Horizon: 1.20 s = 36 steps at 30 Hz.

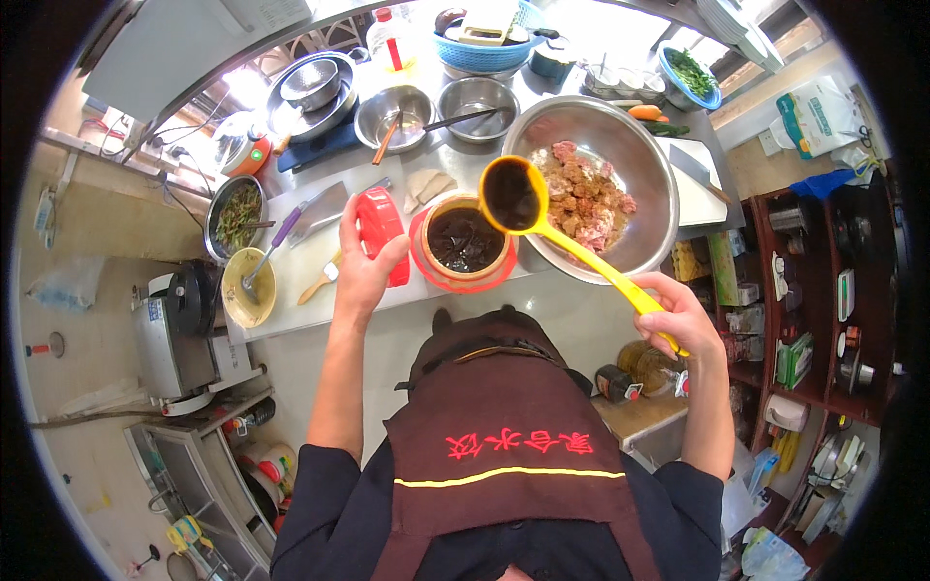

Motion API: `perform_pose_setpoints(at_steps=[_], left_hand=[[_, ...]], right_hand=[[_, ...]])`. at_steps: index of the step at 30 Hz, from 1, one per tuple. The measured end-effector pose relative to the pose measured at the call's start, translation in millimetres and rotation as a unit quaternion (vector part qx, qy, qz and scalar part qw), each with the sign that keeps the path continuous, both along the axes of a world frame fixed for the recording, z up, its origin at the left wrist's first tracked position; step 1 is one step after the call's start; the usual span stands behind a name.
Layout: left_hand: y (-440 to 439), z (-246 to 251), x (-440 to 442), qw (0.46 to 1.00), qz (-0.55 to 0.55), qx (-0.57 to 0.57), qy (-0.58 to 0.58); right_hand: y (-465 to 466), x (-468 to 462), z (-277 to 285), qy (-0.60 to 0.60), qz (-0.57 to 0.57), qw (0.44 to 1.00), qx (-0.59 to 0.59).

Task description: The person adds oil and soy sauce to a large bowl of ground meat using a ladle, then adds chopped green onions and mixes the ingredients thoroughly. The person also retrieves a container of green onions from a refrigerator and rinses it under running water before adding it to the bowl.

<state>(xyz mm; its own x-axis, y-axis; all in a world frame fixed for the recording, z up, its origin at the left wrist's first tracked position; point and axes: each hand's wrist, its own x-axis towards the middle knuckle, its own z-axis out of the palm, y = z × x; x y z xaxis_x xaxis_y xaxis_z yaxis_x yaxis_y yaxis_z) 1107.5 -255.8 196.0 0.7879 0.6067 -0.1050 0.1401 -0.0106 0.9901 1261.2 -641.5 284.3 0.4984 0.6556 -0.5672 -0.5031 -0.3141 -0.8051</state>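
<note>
My left hand (pixel 369 269) grips a red plastic screw lid (pixel 383 232), tilted on its side just left of an open jar (pixel 467 240) of dark liquid with a red rim around it. In my right hand (pixel 681 314) is the handle of a yellow plastic ladle (pixel 596 265). Dark liquid fills the ladle's bowl, which is over the gap between the jar and a large steel bowl (pixel 660 181). That bowl holds raw meat (pixel 592 232) with brown seasoning powder on it.
Steel bowls (pixel 479 131) with chopsticks stand behind the jar. A cleaver (pixel 320 214), a brush (pixel 317 285) and a yellow bowl (pixel 236 309) with a spoon lie to the left. A knife (pixel 690 165) rests on a white cutting board (pixel 705 207) at the right.
</note>
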Motion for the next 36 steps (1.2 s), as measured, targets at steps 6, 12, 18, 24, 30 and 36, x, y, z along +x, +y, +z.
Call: perform_pose_setpoints(at_steps=[6,12,18,24,30,36], left_hand=[[7,9,6,0.995,-0.015,0.086,0.049],[-12,23,27,0.929,-0.096,0.338,0.116],[-48,30,45,0.854,-0.153,0.469,0.168],[-57,31,49,0.839,-0.159,0.485,0.187],[-56,31,51,0.830,-0.157,0.495,0.205],[-75,28,58,0.791,-0.168,0.536,0.244]], right_hand=[[-41,-2,-37,-0.049,-0.157,0.981,0.105],[-14,23,-127,-0.447,-0.130,0.869,-0.164],[-26,24,-148,-0.514,-0.162,0.820,-0.191],[-21,17,-158,-0.507,-0.163,0.824,-0.192],[-25,15,-158,-0.456,-0.129,0.851,-0.225],[-18,10,-151,-0.406,-0.160,0.875,-0.212]])
